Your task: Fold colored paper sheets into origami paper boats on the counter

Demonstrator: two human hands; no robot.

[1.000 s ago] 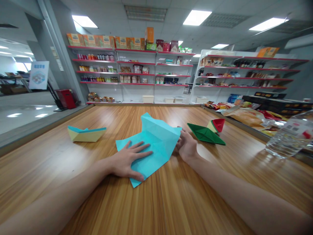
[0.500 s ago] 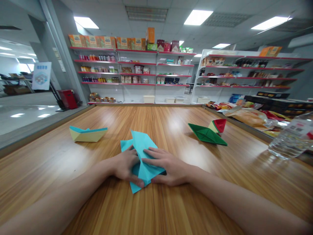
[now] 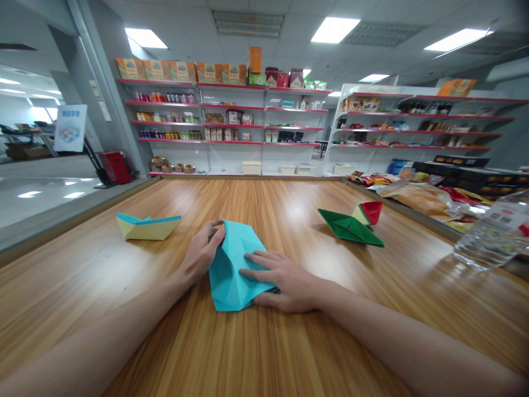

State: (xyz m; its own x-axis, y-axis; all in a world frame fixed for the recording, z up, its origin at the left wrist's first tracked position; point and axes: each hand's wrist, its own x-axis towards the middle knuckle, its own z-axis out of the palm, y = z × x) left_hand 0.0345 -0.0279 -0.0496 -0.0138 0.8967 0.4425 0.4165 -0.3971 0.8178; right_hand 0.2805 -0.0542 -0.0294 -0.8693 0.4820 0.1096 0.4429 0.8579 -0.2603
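Note:
A partly folded sheet of light-blue origami paper lies on the wooden table in front of me. At its upper left edge, my left hand pinches the paper between thumb and fingers; some fingertips are hidden behind it. My right hand rests flat on the right side of the sheet with fingers spread, the thumb by its lower right edge. A blue-and-cream paper boat stands to the left. On the right, a green paper boat sits in front of a red-and-cream folded paper piece.
A clear plastic bottle stands at the table's right edge. Beyond that edge lie packaged snacks and dark boxes. Stocked shelves line the back, past the table's raised far rim.
My left hand has moved from on top of the sheet up to its upper left edge. The left flap and lower point of the paper now lie folded in. My right hand has barely moved.

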